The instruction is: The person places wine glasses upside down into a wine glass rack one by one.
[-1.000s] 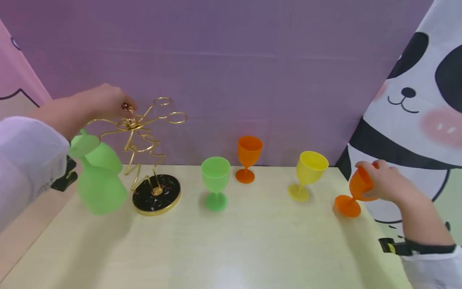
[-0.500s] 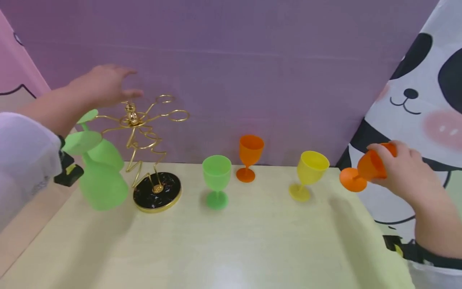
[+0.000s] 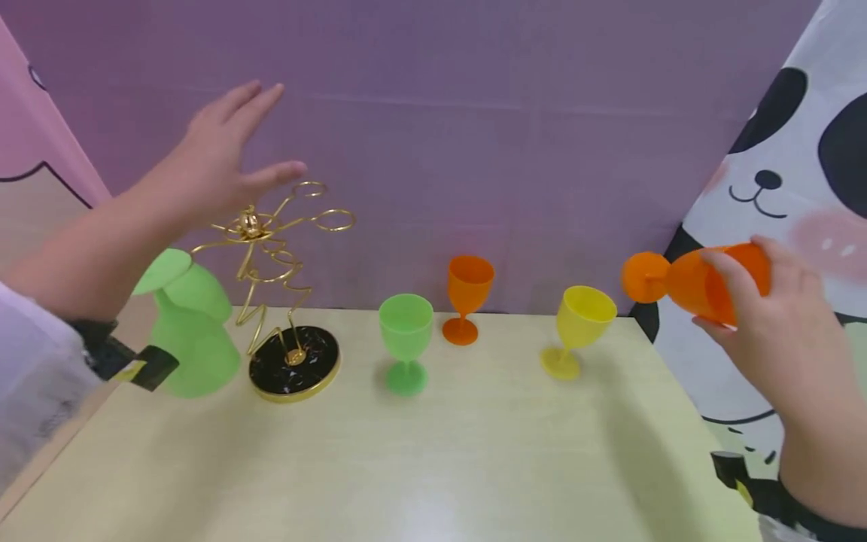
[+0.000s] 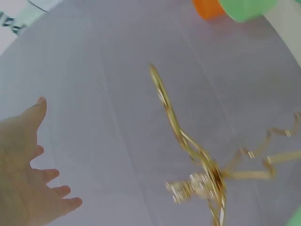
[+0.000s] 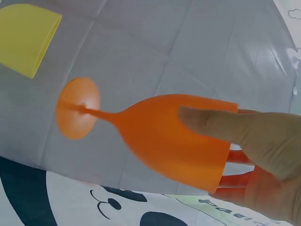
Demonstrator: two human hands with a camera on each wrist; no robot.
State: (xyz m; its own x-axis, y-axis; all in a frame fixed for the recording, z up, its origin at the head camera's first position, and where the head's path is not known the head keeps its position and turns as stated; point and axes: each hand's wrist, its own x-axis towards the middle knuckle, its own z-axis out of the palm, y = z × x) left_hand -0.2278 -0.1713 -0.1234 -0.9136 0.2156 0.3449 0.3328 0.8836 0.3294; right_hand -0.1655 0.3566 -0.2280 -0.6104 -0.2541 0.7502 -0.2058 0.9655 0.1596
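My right hand (image 3: 789, 324) grips an orange goblet (image 5: 174, 136) by its bowl, thumb on one side and fingers on the other. The goblet lies sideways in the air above the table's right side, foot pointing left. My left hand (image 3: 220, 154) is raised with fingers spread and holds nothing, just above the gold wire goblet rack (image 3: 250, 226). In the left wrist view the rack's gold top knob (image 4: 181, 190) stands apart from that hand. Pale green goblets (image 3: 193, 346) hang upside down on the rack's left side, partly hidden by the left forearm.
A green goblet (image 3: 405, 327), another orange goblet (image 3: 470, 280) and a yellow goblet (image 3: 584, 316) stand upright along the table's back. The rack's black round base (image 3: 294, 361) sits at back left. A purple backdrop (image 3: 420, 150) rises behind the table (image 3: 433, 467).
My right hand has lifted the orange goblet off the table and tipped it sideways. My left hand has let go of the rack's knob, risen and spread its fingers.
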